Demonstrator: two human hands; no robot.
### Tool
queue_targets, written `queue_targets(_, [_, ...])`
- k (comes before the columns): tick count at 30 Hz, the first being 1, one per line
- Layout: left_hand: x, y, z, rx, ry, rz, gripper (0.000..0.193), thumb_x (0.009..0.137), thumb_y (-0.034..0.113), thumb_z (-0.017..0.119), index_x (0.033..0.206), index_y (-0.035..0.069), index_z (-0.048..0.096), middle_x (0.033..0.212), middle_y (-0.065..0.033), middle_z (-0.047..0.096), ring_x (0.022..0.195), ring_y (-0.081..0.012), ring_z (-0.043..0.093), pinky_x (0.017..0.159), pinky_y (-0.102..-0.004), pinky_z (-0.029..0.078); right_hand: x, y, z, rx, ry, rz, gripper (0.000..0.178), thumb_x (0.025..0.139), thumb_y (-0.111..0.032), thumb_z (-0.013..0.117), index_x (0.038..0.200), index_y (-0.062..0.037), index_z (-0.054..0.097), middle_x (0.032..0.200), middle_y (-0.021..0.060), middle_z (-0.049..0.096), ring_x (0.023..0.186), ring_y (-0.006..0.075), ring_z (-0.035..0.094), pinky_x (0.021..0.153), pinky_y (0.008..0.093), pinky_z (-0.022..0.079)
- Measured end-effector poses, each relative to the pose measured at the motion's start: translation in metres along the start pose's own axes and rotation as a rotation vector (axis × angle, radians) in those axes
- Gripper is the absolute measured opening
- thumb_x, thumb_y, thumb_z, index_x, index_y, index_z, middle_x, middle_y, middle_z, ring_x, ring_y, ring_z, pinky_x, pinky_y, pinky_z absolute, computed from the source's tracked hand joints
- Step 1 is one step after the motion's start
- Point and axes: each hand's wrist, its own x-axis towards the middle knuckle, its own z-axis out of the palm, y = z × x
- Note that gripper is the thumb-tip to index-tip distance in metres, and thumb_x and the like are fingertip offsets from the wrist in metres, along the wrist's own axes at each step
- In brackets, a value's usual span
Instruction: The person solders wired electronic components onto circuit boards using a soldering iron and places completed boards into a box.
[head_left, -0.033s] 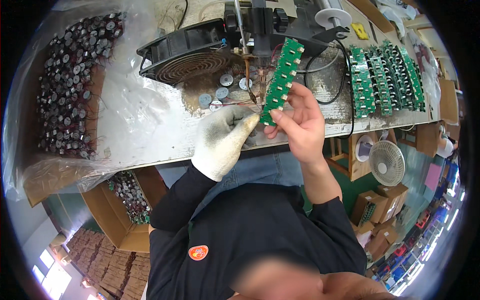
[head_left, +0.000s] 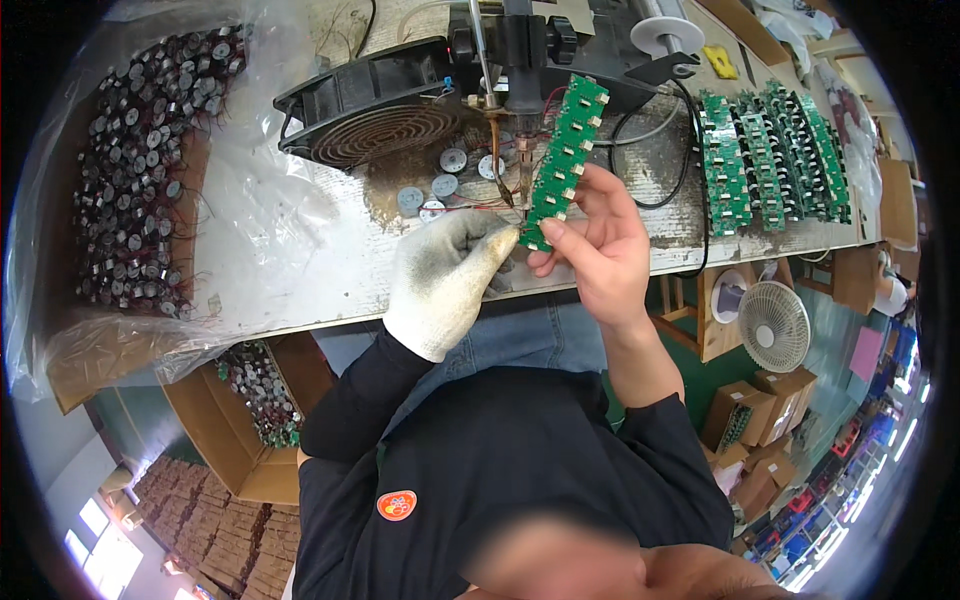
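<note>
The green circuit board point(head_left: 565, 150) stood slanting beside the soldering iron point(head_left: 497, 165), its lower end clamped between right hand point(head_left: 612, 250) thumb and fingers; gloved left hand point(head_left: 440, 275) fingertips were together just beside, content hidden; it seemed light, stiff, fragile, best gripped by edges.

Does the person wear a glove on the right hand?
No, the right hand holding the green circuit board is bare; only the left hand is gloved.
</note>
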Motion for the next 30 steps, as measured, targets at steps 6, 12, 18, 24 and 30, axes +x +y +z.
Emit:
queue_targets(6, [0.001,0.000,0.002,-0.211,0.072,-0.014,0.025,0.092,0.019,0.063,0.099,-0.005,0.063,0.083,-0.0056,0.065,0.069,-0.0086,0.060,0.060,-0.0225,0.048,0.002,0.001,0.002,0.017,0.002,-0.041,0.052,0.085,0.011,0.057,0.132,0.0010,0.036,0.112,0.0164,0.056,0.070,0.0195,0.067,0.054,0.0263,0.056])
queue_targets(12, [0.003,0.000,0.000,-0.419,0.058,-0.109,0.019,0.089,0.014,0.064,0.098,-0.003,0.061,0.085,-0.0066,0.066,0.070,-0.0100,0.062,0.062,-0.0234,0.051,0.004,0.002,0.002,0.043,0.006,-0.069,0.052,0.085,0.011,0.057,0.131,0.0015,0.036,0.112,0.0164,0.055,0.070,0.0197,0.067,0.055,0.0263,0.057])
queue_targets(18, [0.005,0.001,-0.002,-0.410,0.046,-0.122,0.017,0.089,0.012,0.064,0.097,-0.003,0.061,0.086,-0.0068,0.066,0.074,-0.0111,0.064,0.064,-0.0238,0.053,0.005,0.003,0.002,0.056,0.016,-0.098,0.052,0.085,0.010,0.058,0.131,0.0015,0.036,0.112,0.0167,0.054,0.070,0.0201,0.067,0.056,0.0266,0.057])
queue_targets(24, [0.004,0.004,0.001,-0.427,0.049,-0.119,0.017,0.089,0.011,0.063,0.099,-0.003,0.060,0.087,-0.0074,0.066,0.076,-0.0122,0.065,0.066,-0.0250,0.054,0.005,0.000,0.002,0.053,0.010,-0.106,0.052,0.085,0.010,0.058,0.132,0.0011,0.036,0.112,0.0170,0.054,0.070,0.0205,0.067,0.055,0.0269,0.058])
queue_targets(30, [0.002,0.008,0.003,-0.448,0.042,-0.118,0.018,0.090,0.013,0.063,0.098,-0.003,0.060,0.087,-0.0072,0.066,0.075,-0.0117,0.065,0.066,-0.0246,0.054,0.004,-0.001,0.003,0.057,0.007,-0.115,0.052,0.085,0.010,0.058,0.132,0.0011,0.036,0.113,0.0170,0.054,0.070,0.0204,0.067,0.055,0.0268,0.058])
